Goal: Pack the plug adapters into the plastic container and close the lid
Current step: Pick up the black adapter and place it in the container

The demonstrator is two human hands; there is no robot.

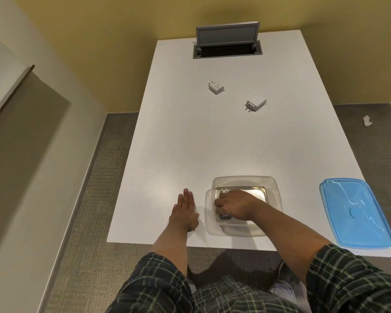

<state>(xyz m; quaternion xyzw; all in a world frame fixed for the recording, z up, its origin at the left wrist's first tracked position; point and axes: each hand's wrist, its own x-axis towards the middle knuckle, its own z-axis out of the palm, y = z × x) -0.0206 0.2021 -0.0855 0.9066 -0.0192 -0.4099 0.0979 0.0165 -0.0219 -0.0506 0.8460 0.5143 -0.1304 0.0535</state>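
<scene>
White table (212, 143): two adapters (216, 87) (far side), blue lid (357, 213) aside.

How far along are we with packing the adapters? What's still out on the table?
Done: nothing visibly finished. In hand: the right hand is inside the clear container, gripping an adapter with prongs showing; the left hand rests flat on the table. Left: two white adapters, and, lie far across the table, and the blue lid sits off beside the container.
</scene>
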